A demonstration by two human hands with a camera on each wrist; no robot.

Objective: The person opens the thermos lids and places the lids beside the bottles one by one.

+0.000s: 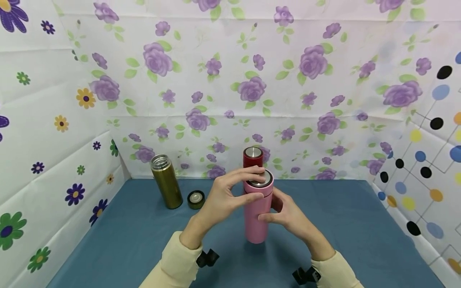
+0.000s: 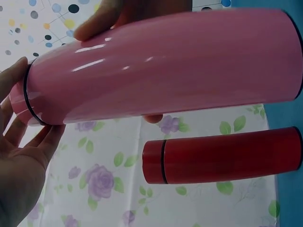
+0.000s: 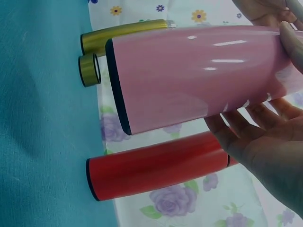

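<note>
A pink thermos (image 1: 256, 228) is upright in front of me, its pink lid (image 1: 267, 189) in place with a silver disc on top. My left hand (image 1: 219, 196) grips that lid, fingers over the top and thumb along its side. Lower down, my right hand (image 1: 293, 218) holds the body, thumb in front and fingers wrapped behind. Whether the base touches the table cannot be told. Just behind stands a red thermos (image 3: 161, 165) with its lid on, partly hidden by the pink one in the head view.
At the left an olive-gold thermos (image 1: 167, 188) stands with its mouth uncovered. Its lid (image 1: 196, 200) lies beside it on the blue tablecloth (image 1: 119, 248). Flower-printed cloth (image 1: 223, 80) hangs behind the table, and patterned cloth lines both sides.
</note>
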